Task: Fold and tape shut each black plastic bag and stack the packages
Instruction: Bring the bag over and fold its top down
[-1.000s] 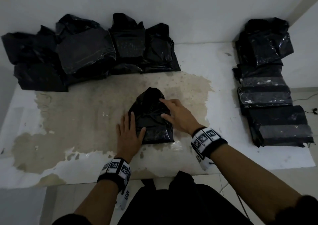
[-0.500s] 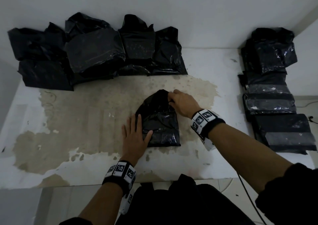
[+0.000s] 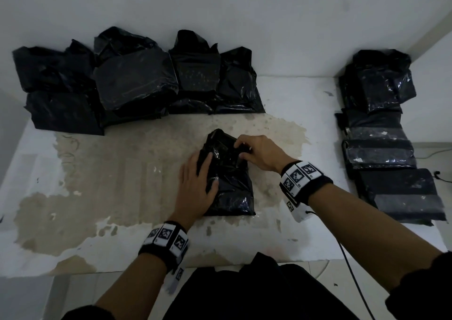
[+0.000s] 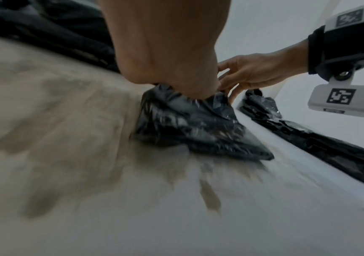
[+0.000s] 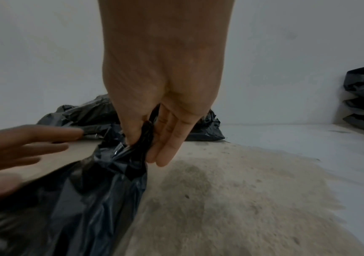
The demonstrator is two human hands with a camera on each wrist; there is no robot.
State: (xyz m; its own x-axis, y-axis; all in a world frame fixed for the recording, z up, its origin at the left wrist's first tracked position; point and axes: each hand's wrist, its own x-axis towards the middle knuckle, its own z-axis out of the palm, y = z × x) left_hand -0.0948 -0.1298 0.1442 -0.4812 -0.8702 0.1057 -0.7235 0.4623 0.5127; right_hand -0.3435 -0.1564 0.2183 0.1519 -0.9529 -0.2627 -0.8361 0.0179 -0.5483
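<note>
- Two hands on one black plastic bag (image 3: pixel 230 187), which lies mid-table on the worn tan patch (image 3: pixel 110 172) of the white table (image 3: pixel 293 241).
- Far left, against the back wall (image 3: pixel 220 1): heap of loose black bags (image 3: pixel 132 82), several deep, overlapping, crumpled tops pointing up. Well apart from the worked bag, nothing between them but bare tabletop.
- Left hand (image 3: pixel 198 190): fingers straight and flat, pressing down on the bag's left side, thumb out on the plastic. Not gripping anything. Left wrist view is motion-blurred; the palm blocks most of the bag's upper part there.
- Bag: bottom edge nearest the person, flat on the table; upper end bunched and lifted off the surface.
- Right hand (image 3: pixel 259 152): thumb and forefinger pinching the bag's gathered neck, seen in the right wrist view; the other fingers (image 5: pixel 170 138) hang straight beside the plastic. Hand covers the upper right corner of the bag from the head view.
- Both wrists carry black bands with white marker tags (image 3: pixel 297 176); a thin cable (image 3: pixel 352 275) runs down from the right one.
- Far right edge: row of taped packages (image 3: pixel 381 133), overlapping, running from the back wall toward the near edge, grey tape strips across them. Well apart from the hands.
</note>
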